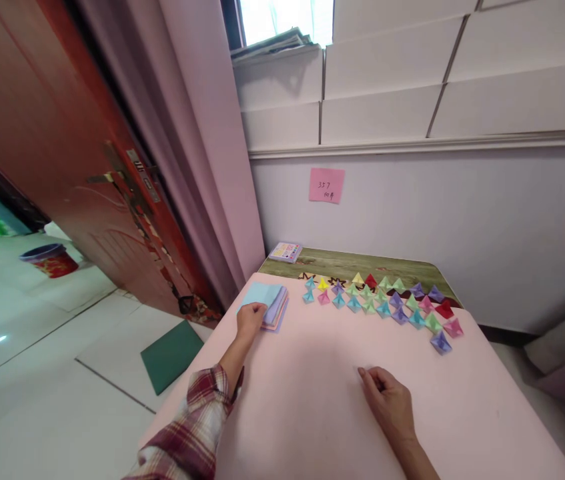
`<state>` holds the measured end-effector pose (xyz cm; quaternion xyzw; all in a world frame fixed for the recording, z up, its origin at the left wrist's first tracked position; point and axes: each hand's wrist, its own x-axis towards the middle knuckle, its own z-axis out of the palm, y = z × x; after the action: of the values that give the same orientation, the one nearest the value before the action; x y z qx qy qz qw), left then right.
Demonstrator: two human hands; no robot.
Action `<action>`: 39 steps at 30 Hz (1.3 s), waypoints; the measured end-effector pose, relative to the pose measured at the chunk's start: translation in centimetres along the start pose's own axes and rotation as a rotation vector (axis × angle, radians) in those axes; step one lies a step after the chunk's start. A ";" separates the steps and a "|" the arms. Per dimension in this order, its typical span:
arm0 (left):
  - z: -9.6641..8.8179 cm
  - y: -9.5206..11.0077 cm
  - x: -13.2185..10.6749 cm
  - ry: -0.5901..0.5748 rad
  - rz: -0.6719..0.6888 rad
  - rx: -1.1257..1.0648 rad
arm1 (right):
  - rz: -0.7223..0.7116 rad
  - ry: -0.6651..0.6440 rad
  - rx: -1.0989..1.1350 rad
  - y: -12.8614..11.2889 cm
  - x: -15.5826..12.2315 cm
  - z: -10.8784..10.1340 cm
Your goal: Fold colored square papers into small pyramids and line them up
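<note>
At the left of the pink tabletop lies a stack of coloured paper [278,305], with lilac and pink edges showing under a light blue sheet [259,293]. My left hand [251,320] is closed at the near right edge of that blue sheet, thumb and fingers pinched on it. Over the bare middle right of the table, my right hand [389,400] is curled with its fingers drawn in, and nothing shows in it. Beyond it stand rows of small folded paper pieces [369,305] in blue, green, purple, pink, red and yellow. The nearest is a purple folded piece [441,343].
A pink note [327,185] is stuck on the wall behind the table. A small printed packet [285,252] lies at the back left corner. On the floor to the left are a green mat [172,357] and a red bucket [51,261], near the open door [97,133].
</note>
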<state>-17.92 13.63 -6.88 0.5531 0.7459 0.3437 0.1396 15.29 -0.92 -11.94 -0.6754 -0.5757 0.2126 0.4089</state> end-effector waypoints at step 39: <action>6.1 3.5 -16.1 -0.051 0.648 -0.280 | -0.247 0.045 -0.111 2.6 0.9 0.9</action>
<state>-6.15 1.50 -11.70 0.7448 0.4736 0.4554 0.1164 16.40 0.18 -14.38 -0.6257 -0.6559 0.1134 0.4069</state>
